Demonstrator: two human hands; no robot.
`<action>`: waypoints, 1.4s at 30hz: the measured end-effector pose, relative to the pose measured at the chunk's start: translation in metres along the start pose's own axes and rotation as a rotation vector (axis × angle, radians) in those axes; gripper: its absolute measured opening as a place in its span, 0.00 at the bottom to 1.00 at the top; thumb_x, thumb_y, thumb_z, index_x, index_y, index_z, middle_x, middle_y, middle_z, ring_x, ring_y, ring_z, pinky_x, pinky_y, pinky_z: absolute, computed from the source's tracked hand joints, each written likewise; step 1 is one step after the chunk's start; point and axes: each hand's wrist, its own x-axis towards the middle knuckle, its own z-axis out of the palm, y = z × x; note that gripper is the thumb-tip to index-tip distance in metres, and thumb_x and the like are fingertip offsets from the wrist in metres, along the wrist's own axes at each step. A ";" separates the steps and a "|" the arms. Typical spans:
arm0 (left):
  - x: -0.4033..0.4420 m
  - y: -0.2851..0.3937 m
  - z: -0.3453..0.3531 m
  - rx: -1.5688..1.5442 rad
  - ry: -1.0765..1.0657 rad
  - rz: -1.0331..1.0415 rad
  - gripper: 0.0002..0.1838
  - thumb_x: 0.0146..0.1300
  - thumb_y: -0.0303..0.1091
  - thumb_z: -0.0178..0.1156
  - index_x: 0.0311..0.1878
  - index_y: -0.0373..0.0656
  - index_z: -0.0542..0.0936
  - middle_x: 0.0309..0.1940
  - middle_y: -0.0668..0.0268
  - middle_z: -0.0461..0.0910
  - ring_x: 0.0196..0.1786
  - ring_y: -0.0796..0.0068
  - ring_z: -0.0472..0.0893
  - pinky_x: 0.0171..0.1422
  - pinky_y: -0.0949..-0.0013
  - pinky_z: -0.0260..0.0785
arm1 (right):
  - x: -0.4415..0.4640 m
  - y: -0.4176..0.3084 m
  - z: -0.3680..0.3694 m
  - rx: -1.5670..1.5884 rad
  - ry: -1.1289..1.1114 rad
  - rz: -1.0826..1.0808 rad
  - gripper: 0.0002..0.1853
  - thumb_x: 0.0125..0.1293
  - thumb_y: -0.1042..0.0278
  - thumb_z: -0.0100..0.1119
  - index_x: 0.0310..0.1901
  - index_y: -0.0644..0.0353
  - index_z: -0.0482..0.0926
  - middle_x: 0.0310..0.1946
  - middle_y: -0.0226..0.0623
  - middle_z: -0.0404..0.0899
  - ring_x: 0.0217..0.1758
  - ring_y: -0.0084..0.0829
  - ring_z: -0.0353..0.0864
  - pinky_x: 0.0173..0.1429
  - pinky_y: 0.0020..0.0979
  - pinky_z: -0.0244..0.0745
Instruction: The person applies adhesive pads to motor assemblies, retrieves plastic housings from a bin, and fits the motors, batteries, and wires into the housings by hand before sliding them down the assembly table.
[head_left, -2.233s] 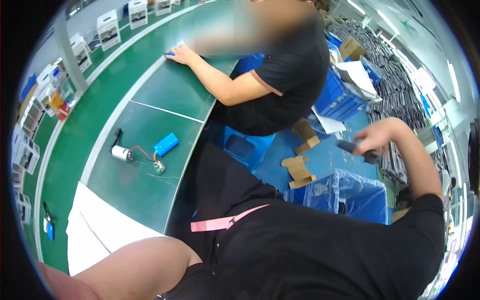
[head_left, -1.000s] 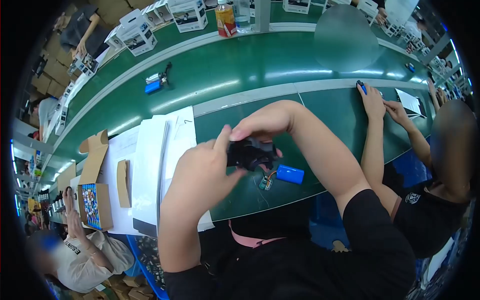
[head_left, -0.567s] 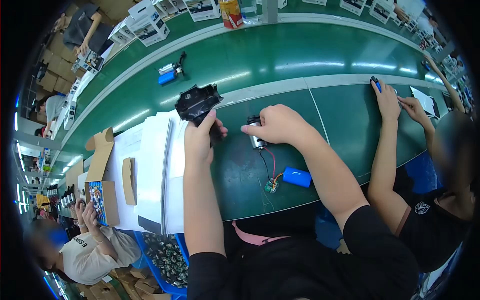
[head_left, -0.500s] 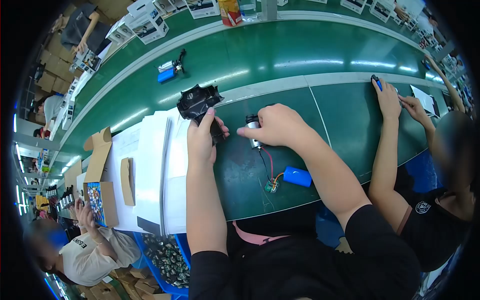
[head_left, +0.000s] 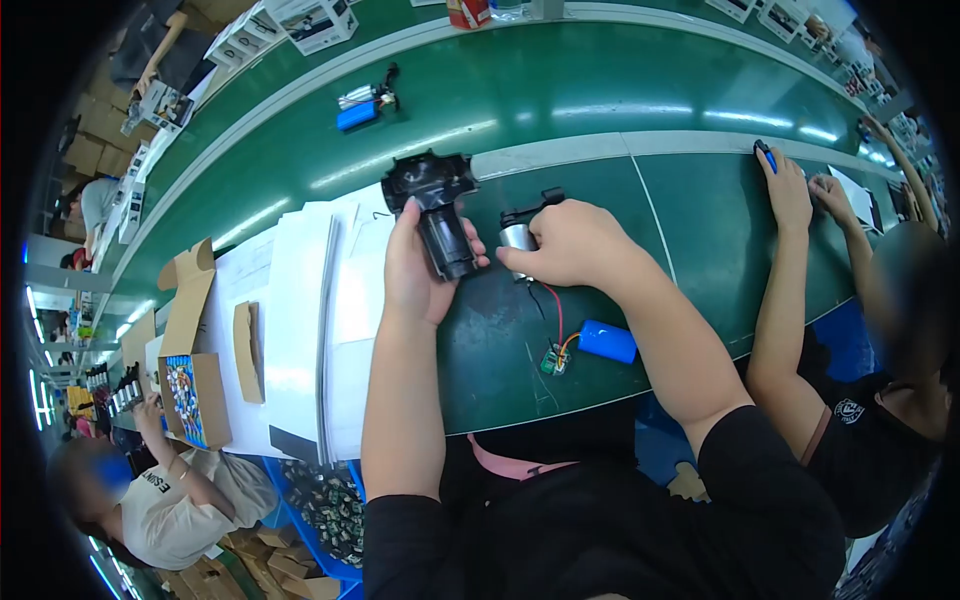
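Observation:
My left hand (head_left: 415,270) is wrapped round a black plastic housing shell (head_left: 432,190), held upright with its wide end away from me and its hollow side showing. To the right of it, my right hand (head_left: 580,240) grips a small silver motor (head_left: 517,238) with a black arm-like piece on its far end. Red and black wires run from the motor to a small green circuit board (head_left: 555,359) on the table. An orange lead joins that board to a blue battery (head_left: 607,341) lying beside it.
Another motor with a blue battery (head_left: 358,115) lies on the green belt (head_left: 560,85) beyond. White sheets (head_left: 300,300) and a cardboard box of batteries (head_left: 207,400) are at left, above a blue bin (head_left: 350,572) of small parts. A co-worker's hand (head_left: 788,200) works at right.
My left hand has turned the housing shell so its hollow inside shows more. The motor has tilted in my right hand, bringing its black end piece into view.

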 end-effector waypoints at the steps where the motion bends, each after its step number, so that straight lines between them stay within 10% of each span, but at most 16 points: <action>1: -0.002 0.000 0.002 -0.021 -0.024 -0.006 0.29 0.80 0.55 0.40 0.58 0.35 0.74 0.35 0.57 0.81 0.36 0.61 0.83 0.42 0.57 0.77 | 0.002 0.001 -0.002 0.065 -0.036 0.023 0.29 0.57 0.37 0.61 0.28 0.62 0.89 0.26 0.49 0.86 0.34 0.47 0.88 0.44 0.44 0.83; 5: -0.003 -0.003 0.004 -0.034 -0.024 -0.002 0.29 0.81 0.54 0.38 0.59 0.35 0.73 0.37 0.56 0.81 0.38 0.60 0.83 0.45 0.55 0.77 | 0.012 0.014 0.006 0.189 0.019 -0.010 0.29 0.54 0.40 0.66 0.22 0.66 0.86 0.17 0.49 0.80 0.21 0.43 0.81 0.30 0.40 0.75; 13: -0.004 -0.006 0.003 0.127 0.040 -0.067 0.29 0.82 0.57 0.39 0.60 0.38 0.73 0.39 0.58 0.82 0.42 0.62 0.84 0.49 0.54 0.80 | 0.016 0.022 0.003 0.509 0.019 0.029 0.28 0.55 0.41 0.68 0.24 0.66 0.87 0.19 0.44 0.82 0.24 0.35 0.82 0.34 0.36 0.76; 18: -0.016 -0.011 0.025 0.232 -0.060 -0.140 0.30 0.83 0.55 0.37 0.71 0.40 0.69 0.58 0.57 0.80 0.55 0.61 0.84 0.52 0.53 0.80 | 0.002 0.007 0.006 0.645 0.131 -0.092 0.27 0.61 0.44 0.70 0.24 0.66 0.85 0.15 0.37 0.77 0.20 0.25 0.74 0.28 0.33 0.69; 27: -0.015 -0.020 0.030 0.205 -0.010 -0.106 0.28 0.83 0.54 0.36 0.69 0.43 0.71 0.61 0.58 0.79 0.60 0.60 0.81 0.60 0.51 0.77 | -0.001 -0.002 0.013 0.529 0.160 -0.131 0.29 0.56 0.38 0.63 0.24 0.63 0.87 0.20 0.46 0.83 0.27 0.44 0.85 0.36 0.42 0.79; 42: -0.017 -0.020 0.033 0.166 0.019 -0.097 0.28 0.84 0.54 0.35 0.67 0.42 0.72 0.56 0.59 0.81 0.59 0.65 0.82 0.64 0.55 0.73 | 0.002 -0.006 0.027 0.437 0.219 -0.193 0.29 0.65 0.41 0.62 0.21 0.62 0.82 0.18 0.46 0.81 0.23 0.45 0.82 0.31 0.42 0.74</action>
